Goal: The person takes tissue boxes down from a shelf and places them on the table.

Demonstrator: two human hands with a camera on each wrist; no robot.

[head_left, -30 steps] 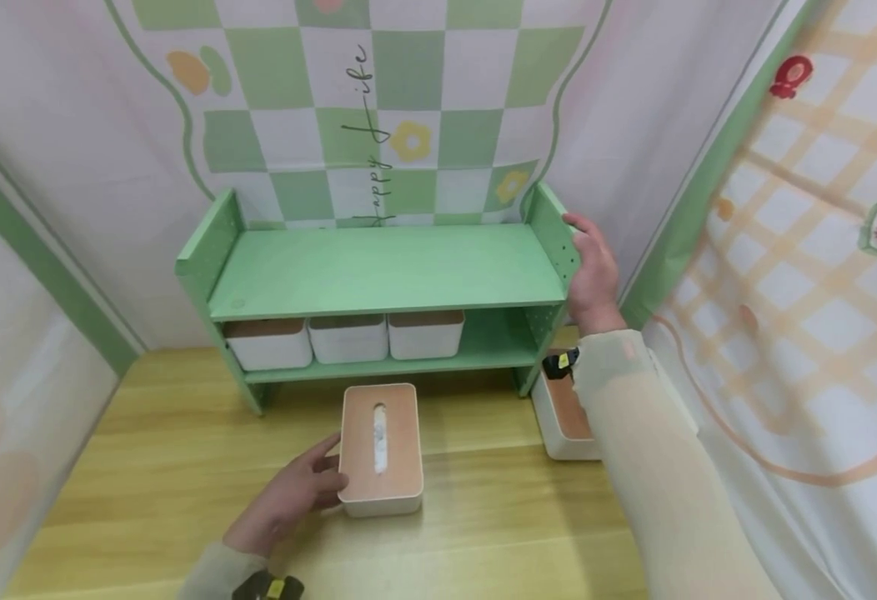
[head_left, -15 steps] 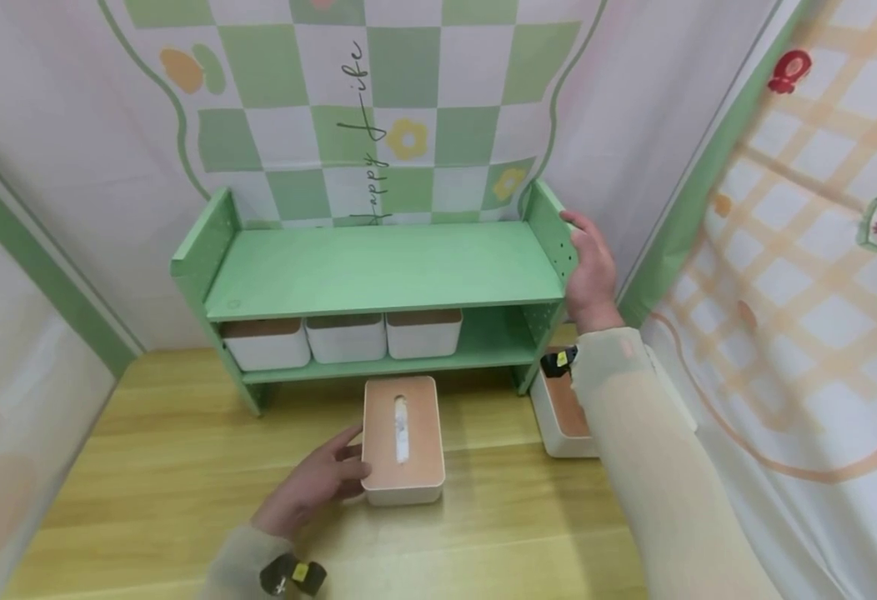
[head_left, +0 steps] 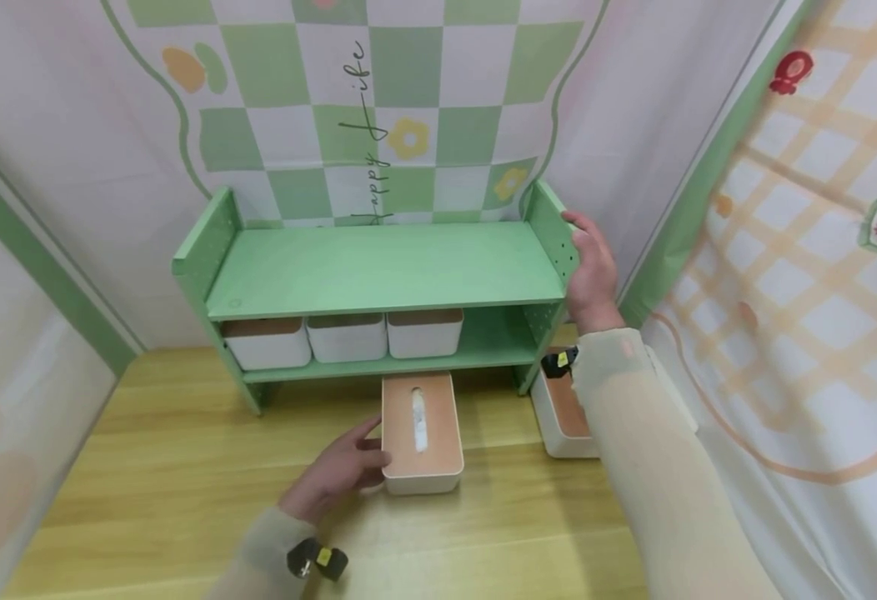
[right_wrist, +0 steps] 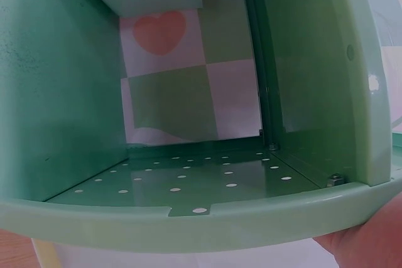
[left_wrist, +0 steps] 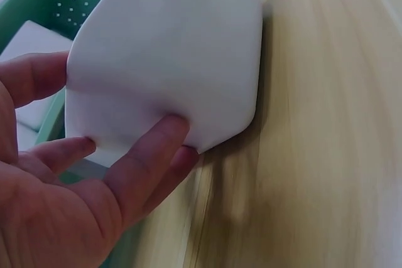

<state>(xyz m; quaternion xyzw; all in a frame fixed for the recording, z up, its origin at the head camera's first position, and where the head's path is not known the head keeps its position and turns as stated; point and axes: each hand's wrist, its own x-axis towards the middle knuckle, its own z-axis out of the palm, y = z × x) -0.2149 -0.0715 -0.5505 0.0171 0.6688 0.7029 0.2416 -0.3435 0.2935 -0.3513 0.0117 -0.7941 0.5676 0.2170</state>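
A tissue box (head_left: 442, 425) with a wooden lid and white walls stands on the table below the front of the green shelf (head_left: 386, 262). White tissue shows in the lid's slot. My left hand (head_left: 339, 468) is at the box's left side; in the left wrist view, its fingers (left_wrist: 141, 161) reach out fairly straight and press the white wall. My right hand (head_left: 593, 271) rests against the outside of the shelf's right side panel, one fingertip at the top edge. Only part of that hand (right_wrist: 377, 236) shows in the right wrist view.
Three white boxes with wooden lids, among them a left-hand one (head_left: 268, 346), stand in a row on the lower shelf board, with bare board to their right. Another such box (head_left: 564, 417) sits on the table at right, partly behind my right sleeve. Curtains hang behind and at the sides.
My left hand and the tissue box have moved to the right and slightly toward the shelf. The right hand has stayed at the side panel.
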